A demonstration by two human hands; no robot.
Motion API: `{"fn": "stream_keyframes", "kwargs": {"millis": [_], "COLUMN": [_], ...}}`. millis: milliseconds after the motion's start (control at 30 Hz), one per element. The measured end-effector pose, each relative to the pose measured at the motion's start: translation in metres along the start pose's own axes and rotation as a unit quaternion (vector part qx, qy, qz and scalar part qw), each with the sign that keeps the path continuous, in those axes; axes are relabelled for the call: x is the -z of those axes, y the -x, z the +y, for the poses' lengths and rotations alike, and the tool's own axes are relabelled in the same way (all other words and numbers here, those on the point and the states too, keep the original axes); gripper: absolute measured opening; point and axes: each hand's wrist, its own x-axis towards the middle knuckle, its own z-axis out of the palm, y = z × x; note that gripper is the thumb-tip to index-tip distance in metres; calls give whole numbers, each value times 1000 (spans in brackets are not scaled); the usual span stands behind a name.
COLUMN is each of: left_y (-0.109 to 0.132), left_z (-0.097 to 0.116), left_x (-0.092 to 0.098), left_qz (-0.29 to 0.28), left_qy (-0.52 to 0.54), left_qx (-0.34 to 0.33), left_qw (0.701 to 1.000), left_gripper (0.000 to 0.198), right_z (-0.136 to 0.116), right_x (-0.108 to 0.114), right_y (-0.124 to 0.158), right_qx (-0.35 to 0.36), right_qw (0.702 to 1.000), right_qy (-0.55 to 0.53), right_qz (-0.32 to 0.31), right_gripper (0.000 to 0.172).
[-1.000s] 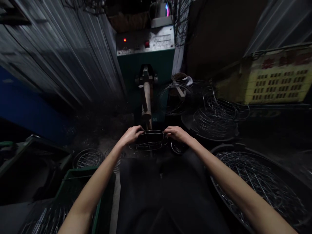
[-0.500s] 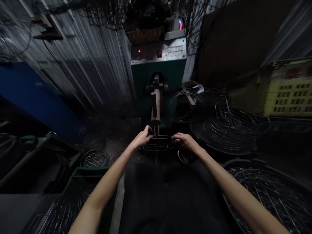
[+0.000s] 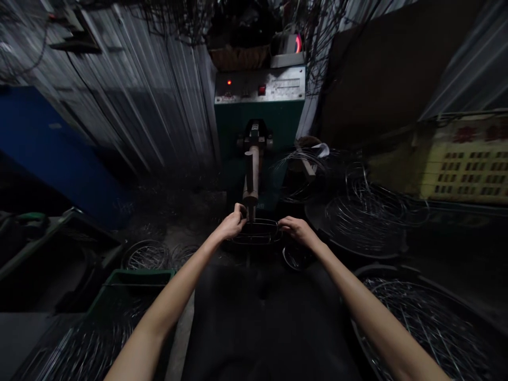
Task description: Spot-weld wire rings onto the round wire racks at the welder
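Both my hands hold an oval wire frame [image 3: 256, 233] low in front of me. My left hand [image 3: 233, 223] is shut on its left end, right beside the lower tip of a tan upright welder arm [image 3: 251, 177]. My right hand [image 3: 297, 231] grips the right end, with fingers curled over the wire. A small wire ring [image 3: 296, 257] lies just below my right hand. My dark lap [image 3: 262, 317] fills the space under the frame, and the frame's underside is hidden in shadow.
A green machine [image 3: 257, 114] with a lit red lamp stands directly ahead. Black tubs of wire pieces [image 3: 420, 323] lie to my right, with loose wire coils [image 3: 365, 211] beyond. A green crate [image 3: 130, 278] sits at lower left, and corrugated metal sheeting [image 3: 135, 95] walls the left.
The wire frame and both hands have shifted forward, closer to the arm's tip. My left hand now sits beside that tip. The whole view has turned slightly, moving the machine toward the centre.
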Motion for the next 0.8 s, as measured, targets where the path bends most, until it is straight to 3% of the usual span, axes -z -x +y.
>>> {"fn": "stream_keyframes", "kwargs": {"millis": [400, 800], "left_y": [3, -1], "left_z": [-2, -7], "left_x": [1, -5], "left_qz": [-2, 9], "left_qy": [47, 28], "left_qx": [-23, -24], "left_qw": [999, 999], "left_gripper": [31, 35], "right_z": [0, -3], "right_x": [4, 5], "right_y": [-2, -1], "right_qx": [-8, -6], "right_qw": [1000, 1000], "right_qy": [2, -17], "right_qz": [8, 9], "right_gripper": [20, 21]}}
